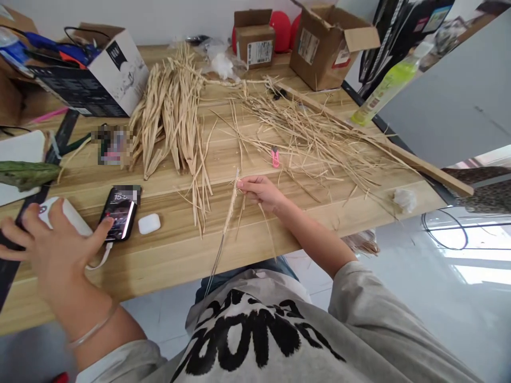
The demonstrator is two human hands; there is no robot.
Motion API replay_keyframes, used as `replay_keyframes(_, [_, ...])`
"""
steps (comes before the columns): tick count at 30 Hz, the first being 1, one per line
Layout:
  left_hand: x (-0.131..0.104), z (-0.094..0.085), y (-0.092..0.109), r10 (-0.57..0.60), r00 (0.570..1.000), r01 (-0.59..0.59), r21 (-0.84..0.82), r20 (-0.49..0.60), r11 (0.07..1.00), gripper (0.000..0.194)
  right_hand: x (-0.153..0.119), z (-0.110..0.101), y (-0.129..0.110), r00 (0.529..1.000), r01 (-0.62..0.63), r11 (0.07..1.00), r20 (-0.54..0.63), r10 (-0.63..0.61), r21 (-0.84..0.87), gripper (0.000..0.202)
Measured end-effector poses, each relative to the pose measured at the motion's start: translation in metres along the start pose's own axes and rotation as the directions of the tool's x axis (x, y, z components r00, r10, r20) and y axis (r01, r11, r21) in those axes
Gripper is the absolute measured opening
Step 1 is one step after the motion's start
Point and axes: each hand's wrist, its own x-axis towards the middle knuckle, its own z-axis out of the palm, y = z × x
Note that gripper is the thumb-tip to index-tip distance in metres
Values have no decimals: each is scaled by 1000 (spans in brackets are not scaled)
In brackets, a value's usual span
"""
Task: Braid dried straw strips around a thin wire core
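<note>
Pale, dry straw wound around a thin metal wire makes up the slim wrapped stem [230,205] that lies slanting across the front of the light wooden table [167,260], its bare wire end hanging past the table edge toward the person's lap. The right hand [261,192] pinches the upper end of this stem between thumb and fingertips, a narrow, closed grip that seems meant to keep the wrapping from loosening while the stem rests on the wood.

The left hand [51,250] is spread wide and holds nothing; its thumb tip touches the edge of a black smartphone [120,211] with a lit screen, and the fingers rest on a white power bank [66,215] that a white cable joins to the phone. Just beside the phone lies a small white earbud case [149,224].

Behind the stem, a bundle of broad tan dried leaves [170,114] is laid together to the left, and a loose scatter of thin straw strips [315,133] spreads to the right, both within reach. A small pink cutter [275,157] lies among the strips. Farther back stand a brown cardboard box [325,45], a smaller cardboard box [254,40] and a black-and-white carton [106,74]; a green spray bottle [389,82] leans at the far right.
</note>
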Motion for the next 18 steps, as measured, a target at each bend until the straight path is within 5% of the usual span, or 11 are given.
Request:
replay_keyframes(7, [2,6,9,-117,992,112,92,45,989,112,2,-2,1,1000,13,1000,-17,-13,-4,35])
replay_keyframes(18, [8,13,2,-142,988,138,70,65,988,121,2,-1,1,1000,19,1000,-20,-19,-7,34])
